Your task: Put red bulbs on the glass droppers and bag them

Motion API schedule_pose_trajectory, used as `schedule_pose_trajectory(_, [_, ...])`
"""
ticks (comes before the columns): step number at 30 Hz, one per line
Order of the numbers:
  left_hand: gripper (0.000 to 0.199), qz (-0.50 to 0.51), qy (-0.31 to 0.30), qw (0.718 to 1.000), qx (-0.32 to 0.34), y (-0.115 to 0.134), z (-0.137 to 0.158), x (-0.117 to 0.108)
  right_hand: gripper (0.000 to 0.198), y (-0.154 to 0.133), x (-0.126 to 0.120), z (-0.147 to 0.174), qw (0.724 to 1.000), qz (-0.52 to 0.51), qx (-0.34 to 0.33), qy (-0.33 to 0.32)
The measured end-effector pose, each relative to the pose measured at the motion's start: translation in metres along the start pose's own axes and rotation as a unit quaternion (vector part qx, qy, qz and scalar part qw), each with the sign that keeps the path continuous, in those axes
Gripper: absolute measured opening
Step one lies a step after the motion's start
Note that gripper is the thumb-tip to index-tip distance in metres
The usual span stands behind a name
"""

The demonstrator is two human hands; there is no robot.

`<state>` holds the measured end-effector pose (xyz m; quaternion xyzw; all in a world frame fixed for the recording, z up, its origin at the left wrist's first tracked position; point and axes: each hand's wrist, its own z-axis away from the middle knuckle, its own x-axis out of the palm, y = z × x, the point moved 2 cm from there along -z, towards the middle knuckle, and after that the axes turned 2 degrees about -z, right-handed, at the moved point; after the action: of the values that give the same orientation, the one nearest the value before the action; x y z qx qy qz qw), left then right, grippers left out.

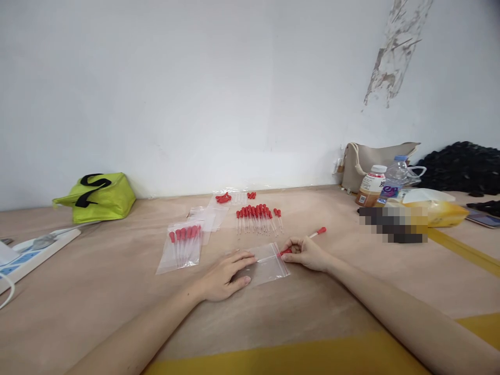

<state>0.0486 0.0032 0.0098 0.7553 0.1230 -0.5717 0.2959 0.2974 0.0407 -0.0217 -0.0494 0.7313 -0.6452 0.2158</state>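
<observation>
My right hand (307,253) pinches a dropper by its red rubber bulb (286,251). The dropper's clear stem points left, into the mouth of a clear zip bag (265,264) lying on the table. A second red-bulbed dropper (321,230) sticks out behind my right hand; whether the hand holds it too, I cannot tell. On the bag's left part rests my left hand (226,274), palm down with fingers stretched out. Left of it lies a filled bag of several droppers (183,247). Beyond my hands, loose droppers (255,216) lie in a row, bulbs toward the wall.
Flat clear bags (209,217) and red bulbs (224,198) lie near the wall. A yellow-green bag (105,195) and a power strip (35,258) are at left. At right stand bottles (373,185), a tissue pack (437,208) and a beige bag (375,156).
</observation>
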Motion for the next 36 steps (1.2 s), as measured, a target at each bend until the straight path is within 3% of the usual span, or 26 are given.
schedule_pose_trajectory(3, [0.043,0.001,-0.002,1.0,-0.004,0.0,0.001,0.0,0.031,-0.004,-0.02,0.0,0.999,-0.006,-0.024,0.048])
schedule_pose_trajectory(6, [0.042,0.001,-0.006,1.0,-0.005,-0.001,0.002,0.001,0.035,-0.003,-0.051,0.001,0.984,0.017,-0.056,0.168])
schedule_pose_trajectory(9, [0.041,0.001,-0.006,1.0,-0.008,-0.003,0.002,0.002,0.04,0.005,-0.075,0.001,0.966,-0.011,-0.042,0.255])
schedule_pose_trajectory(11, [0.041,0.002,-0.005,1.0,-0.01,-0.003,0.002,0.002,0.041,0.01,-0.08,0.0,0.96,-0.033,-0.034,0.275])
schedule_pose_trajectory(24, [0.041,0.001,-0.003,1.0,-0.006,-0.006,0.001,-0.001,0.038,-0.002,-0.054,-0.018,0.955,-0.158,-0.077,0.238])
schedule_pose_trajectory(29, [0.043,0.004,0.009,1.0,-0.007,-0.006,0.002,-0.003,0.034,0.0,-0.045,-0.011,0.969,-0.157,-0.054,0.181])
schedule_pose_trajectory(36, [0.042,0.013,0.013,1.0,-0.006,-0.006,0.002,-0.004,0.036,0.006,-0.046,-0.007,0.973,-0.121,-0.053,0.191])
